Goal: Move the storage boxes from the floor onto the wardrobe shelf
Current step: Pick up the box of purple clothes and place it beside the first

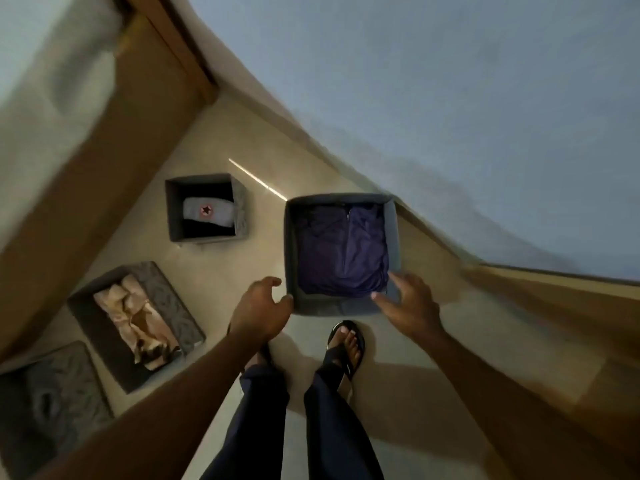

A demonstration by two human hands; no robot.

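A grey fabric storage box [290, 258] with folded purple clothes inside stands on the pale floor just ahead of my feet. My left hand [260, 311] is open at its near left corner, fingertips touching the rim. My right hand [410, 301] is open at the near right corner, fingers resting on the rim and over the clothes. A smaller grey box [242, 216] holding a grey garment with a star badge sits further left. A patterned box [180, 317] with beige cloth lies at the left, and a further dark box [52, 403] at the bottom left.
A wooden door or wardrobe panel [104, 161] rises at the left. A pale blue wall [450, 98] with a wooden skirting [554, 299] runs along the right. My feet in black sandals [346, 344] stand directly below the box.
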